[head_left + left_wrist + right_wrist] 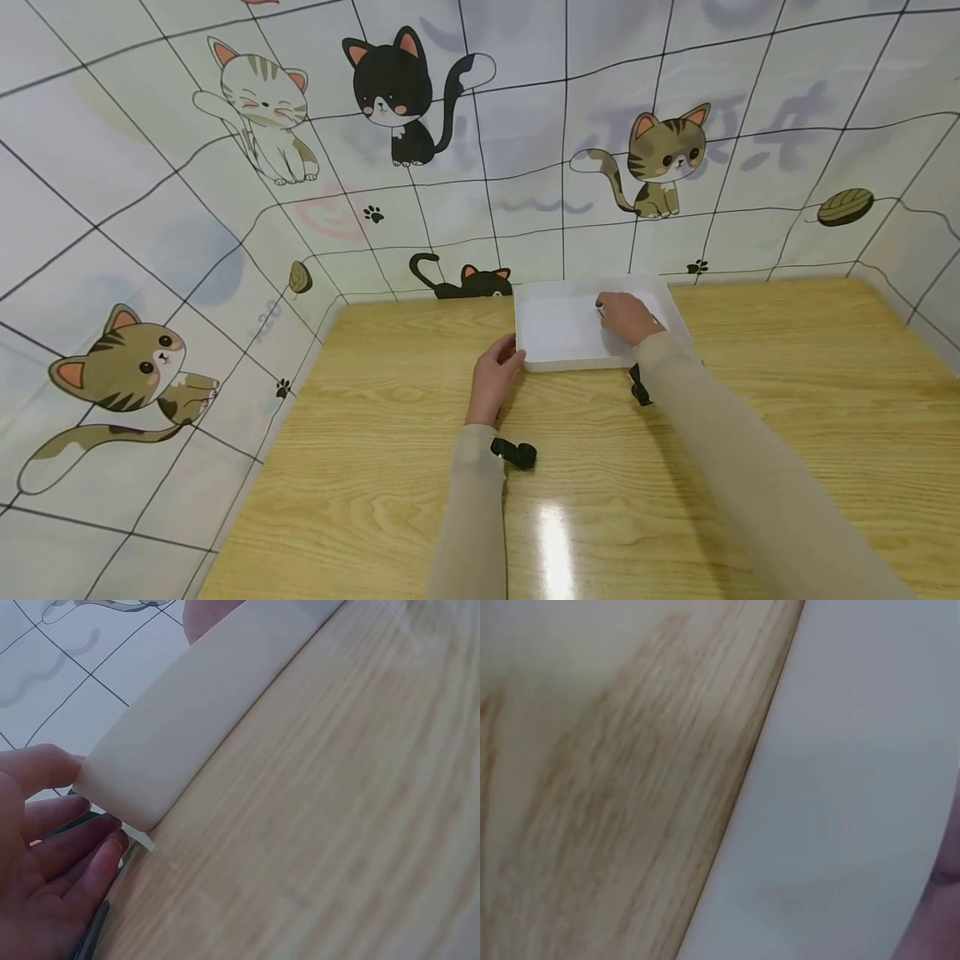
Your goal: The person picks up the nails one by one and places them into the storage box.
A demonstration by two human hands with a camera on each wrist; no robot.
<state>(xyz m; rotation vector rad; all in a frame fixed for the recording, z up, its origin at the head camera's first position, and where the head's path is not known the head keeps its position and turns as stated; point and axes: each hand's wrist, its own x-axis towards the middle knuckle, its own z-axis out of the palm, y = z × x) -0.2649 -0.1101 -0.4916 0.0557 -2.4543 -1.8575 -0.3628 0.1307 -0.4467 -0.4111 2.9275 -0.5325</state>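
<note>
A shallow white box (555, 321) with low walls sits at the back of the wooden table, its open side up. At its front left corner is my left hand (495, 375). In the left wrist view, loosely bent fingers (97, 825) touch the outside of that corner. My right hand (626, 317) reaches over the front wall into the box, its fingers curled downward. A small dark spot shows at its fingertips, and I cannot tell whether it is something held. Only a sliver of that hand shows in the right wrist view, behind the white wall (832, 787).
The wooden table (375, 467) runs up to a wall sheet (517, 192) printed with grid lines and cartoon cats. Black straps (516, 454) sit at both wrists. A bright reflection lies on the table near the front.
</note>
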